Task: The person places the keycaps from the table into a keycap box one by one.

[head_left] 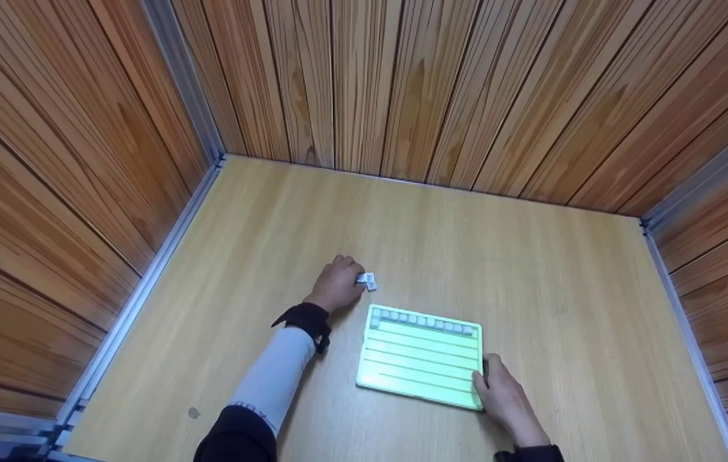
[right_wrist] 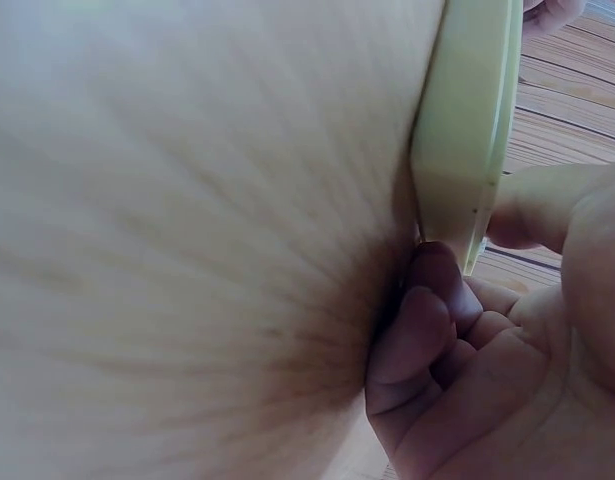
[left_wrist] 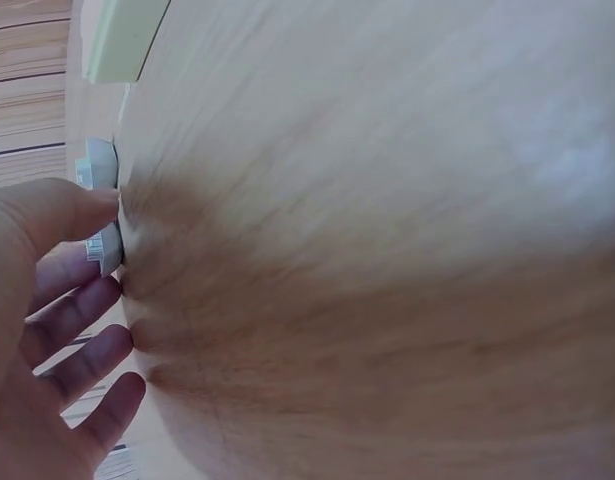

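Note:
My left hand (head_left: pixel 338 282) is at the table left of centre, its fingertips down on the surface. Between thumb and index finger it pinches a small pale keycap (left_wrist: pixel 109 247), partly covered by the thumb. Another keycap (head_left: pixel 371 286) lies right beside those fingers. Nearer me is a light green grooved tray (head_left: pixel 418 366). A row of keycaps (head_left: pixel 424 321) fills its top groove, with one more just under the row's left end. My right hand (head_left: pixel 506 394) grips the tray's lower right corner, thumb over the rim and the other fingers curled against the side.
Wood-plank walls (head_left: pixel 364 90) with metal edge rails enclose the light wooden table (head_left: pixel 562 289) at the back and both sides. A small dark round spot (head_left: pixel 194 412) marks the tabletop at the lower left.

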`<action>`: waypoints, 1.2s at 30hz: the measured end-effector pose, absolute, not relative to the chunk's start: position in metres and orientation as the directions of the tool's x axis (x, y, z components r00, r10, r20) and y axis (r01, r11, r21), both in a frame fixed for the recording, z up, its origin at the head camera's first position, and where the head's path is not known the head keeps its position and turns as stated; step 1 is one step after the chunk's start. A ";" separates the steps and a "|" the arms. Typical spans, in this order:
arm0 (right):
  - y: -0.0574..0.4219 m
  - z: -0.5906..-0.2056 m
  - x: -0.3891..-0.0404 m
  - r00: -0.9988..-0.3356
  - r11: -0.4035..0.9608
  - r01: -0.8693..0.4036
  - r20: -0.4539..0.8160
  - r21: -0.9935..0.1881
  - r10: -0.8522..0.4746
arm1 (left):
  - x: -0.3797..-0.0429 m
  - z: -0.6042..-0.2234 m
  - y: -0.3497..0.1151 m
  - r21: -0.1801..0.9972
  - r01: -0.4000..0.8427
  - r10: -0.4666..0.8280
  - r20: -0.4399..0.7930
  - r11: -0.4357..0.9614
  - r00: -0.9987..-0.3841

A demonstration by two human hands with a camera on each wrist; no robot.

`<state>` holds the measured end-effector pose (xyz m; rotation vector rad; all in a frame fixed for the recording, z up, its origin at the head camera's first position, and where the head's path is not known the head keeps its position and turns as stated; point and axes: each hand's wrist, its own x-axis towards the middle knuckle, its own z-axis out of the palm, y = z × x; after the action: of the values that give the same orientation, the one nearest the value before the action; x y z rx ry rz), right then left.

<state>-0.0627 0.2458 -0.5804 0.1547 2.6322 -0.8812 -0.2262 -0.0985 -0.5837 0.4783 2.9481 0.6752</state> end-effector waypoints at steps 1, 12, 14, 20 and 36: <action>0.246 -0.580 -0.063 -0.929 0.801 0.213 -0.370 -0.560 -0.012 | -0.226 -0.585 -0.099 0.427 0.294 0.323 0.006 0.855 -0.946; 0.246 -0.582 -0.062 -0.935 0.807 0.201 -0.355 -0.555 -0.011 | -0.224 -0.585 -0.101 0.508 0.251 0.298 -0.013 0.824 -0.954; 0.246 -0.582 -0.062 -0.934 0.804 0.210 -0.359 -0.556 -0.004 | -0.223 -0.583 -0.102 0.538 0.244 0.296 -0.011 0.807 -0.955; 0.245 -0.584 -0.062 -0.934 0.803 0.215 -0.357 -0.556 0.003 | -0.219 -0.578 -0.103 0.600 0.208 0.267 -0.009 0.772 -0.964; 0.244 -0.583 -0.062 -0.940 0.808 0.193 -0.342 -0.556 -0.011 | -0.206 -0.577 -0.102 0.714 0.323 0.330 0.134 0.622 -0.934</action>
<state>-0.0618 0.2445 -0.5832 0.1388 2.6649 -0.8700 -0.2056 -0.1019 -0.5768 0.5677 2.8202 1.2378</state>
